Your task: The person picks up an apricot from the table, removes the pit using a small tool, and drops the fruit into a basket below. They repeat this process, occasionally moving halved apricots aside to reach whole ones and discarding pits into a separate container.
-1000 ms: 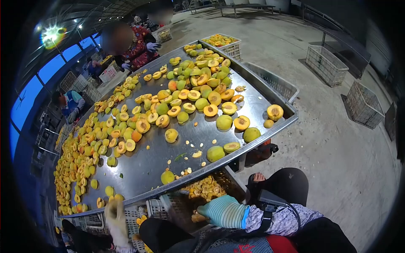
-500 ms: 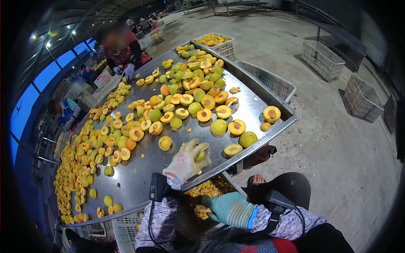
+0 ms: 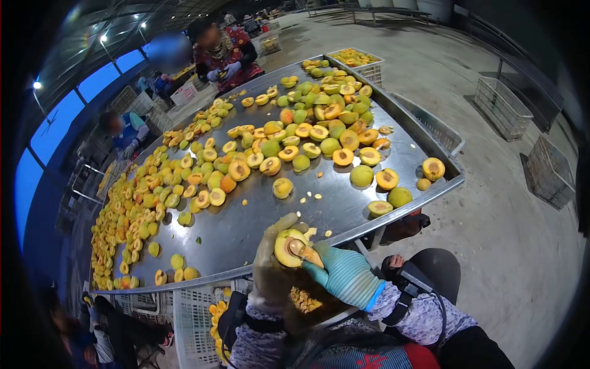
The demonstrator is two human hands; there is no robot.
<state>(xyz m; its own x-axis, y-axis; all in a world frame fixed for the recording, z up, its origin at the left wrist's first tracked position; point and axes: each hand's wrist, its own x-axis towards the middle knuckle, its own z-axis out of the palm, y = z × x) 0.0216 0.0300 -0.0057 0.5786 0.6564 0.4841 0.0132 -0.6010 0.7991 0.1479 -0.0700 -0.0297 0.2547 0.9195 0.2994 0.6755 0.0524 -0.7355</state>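
My left hand [image 3: 270, 267], in a pale glove, is closed round a peach half [image 3: 284, 248] held cut side toward me at the table's near edge. My right hand [image 3: 349, 277], in a teal striped glove, grips a small pitting tool [image 3: 306, 252]. The tool's curved end is against the middle of the cut face; its handle is mostly hidden by my fingers. Beyond my hands, many whole and halved peaches [image 3: 270, 165] lie spread over the metal table [image 3: 246, 224]. Below my hands, a container holds small brownish-yellow pieces [image 3: 304, 300].
A white plastic crate [image 3: 195, 329] with peach pieces stands below the table's near edge. Across the table a person in a red patterned top [image 3: 224, 61] handles fruit. More crates [image 3: 503, 109] stand on the concrete floor at right. Another person's legs show at lower left.
My left hand has lifted a peach half off the table and brought it back to my right hand. My right hand has risen with the tool to the fruit. The view has shifted.
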